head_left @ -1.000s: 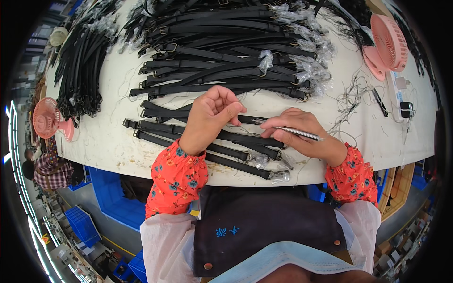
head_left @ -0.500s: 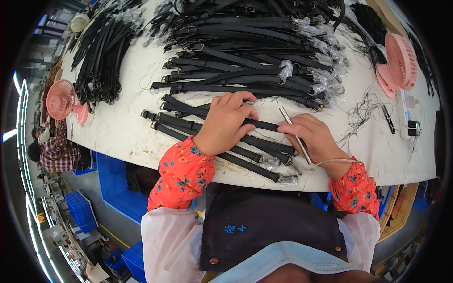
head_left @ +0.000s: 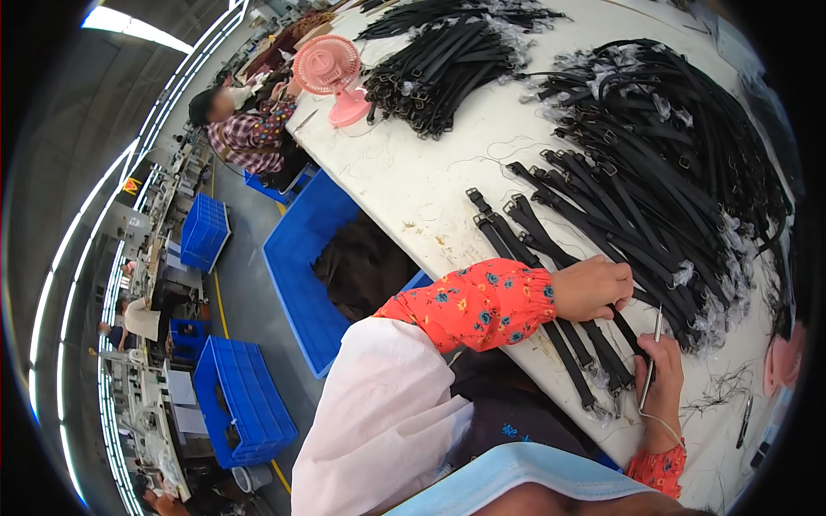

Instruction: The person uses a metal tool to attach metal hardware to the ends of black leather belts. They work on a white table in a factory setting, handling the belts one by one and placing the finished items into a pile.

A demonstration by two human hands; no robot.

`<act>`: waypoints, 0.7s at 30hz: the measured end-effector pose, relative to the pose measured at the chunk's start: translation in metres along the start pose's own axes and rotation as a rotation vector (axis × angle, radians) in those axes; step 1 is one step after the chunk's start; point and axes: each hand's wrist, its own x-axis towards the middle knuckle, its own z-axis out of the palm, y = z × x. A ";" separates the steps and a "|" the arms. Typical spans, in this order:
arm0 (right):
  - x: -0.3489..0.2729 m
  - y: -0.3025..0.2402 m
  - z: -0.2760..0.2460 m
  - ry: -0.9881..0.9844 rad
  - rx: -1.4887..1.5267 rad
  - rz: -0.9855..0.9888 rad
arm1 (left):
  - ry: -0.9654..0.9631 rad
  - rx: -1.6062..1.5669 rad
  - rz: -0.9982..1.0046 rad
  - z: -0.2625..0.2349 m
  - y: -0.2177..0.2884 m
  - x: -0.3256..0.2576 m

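Far L, we saw a co-worker in a plaid top, then a blue crate on the floor & a bigger blue bin w/ dark cloth inside. Next, a pink desk fan stood on the white table, beside a bundle of black straps. A few buckled straps lay near our L sleeve. Our L hand was over one black strap, fingers curled & close together; we couldn't tell if they pinched it. The strap ran out from under it to our R hand, whose fingers pinched a corded metal pen-shaped tool, tip up, right by the strap's end. Beyond both, the main strap pile had clear plastic wrap on some ends. Far R: loose dark threads, then a black pen.
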 end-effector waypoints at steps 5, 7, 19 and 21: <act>-0.004 0.004 -0.001 0.022 -0.020 0.061 | 0.105 0.013 0.130 0.014 -0.010 -0.007; -0.006 0.008 0.000 0.034 0.020 0.065 | 0.129 -0.014 0.175 0.015 -0.013 -0.010; -0.006 0.009 0.000 0.060 0.049 0.077 | 0.217 0.526 0.286 0.013 -0.005 -0.009; -0.006 0.009 0.000 0.057 0.043 0.072 | 0.267 0.352 0.201 0.009 -0.001 -0.007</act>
